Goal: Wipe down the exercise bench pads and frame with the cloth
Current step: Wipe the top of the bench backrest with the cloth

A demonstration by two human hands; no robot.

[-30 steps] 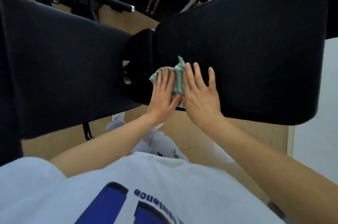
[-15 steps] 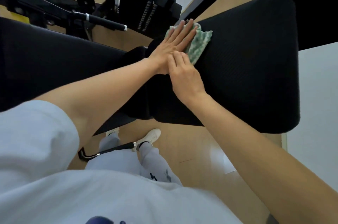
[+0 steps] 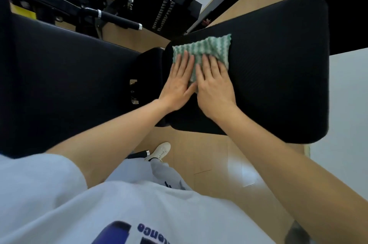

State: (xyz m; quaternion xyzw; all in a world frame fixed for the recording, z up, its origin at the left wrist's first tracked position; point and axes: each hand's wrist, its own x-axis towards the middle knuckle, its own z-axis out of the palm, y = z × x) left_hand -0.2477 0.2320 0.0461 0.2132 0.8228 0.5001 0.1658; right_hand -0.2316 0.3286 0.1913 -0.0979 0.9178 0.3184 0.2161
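Both left hand (image 3: pixel 177 85) and right hand (image 3: pixel 215 89) seemingly press straight fingers (image 3: pixel 207 65) onto the cloth (image 3: pixel 207 48).

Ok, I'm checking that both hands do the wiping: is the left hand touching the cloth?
Touching. The head view shows the left hand with straight fingers lying flat on the cloth, pressing it onto the bench pad.
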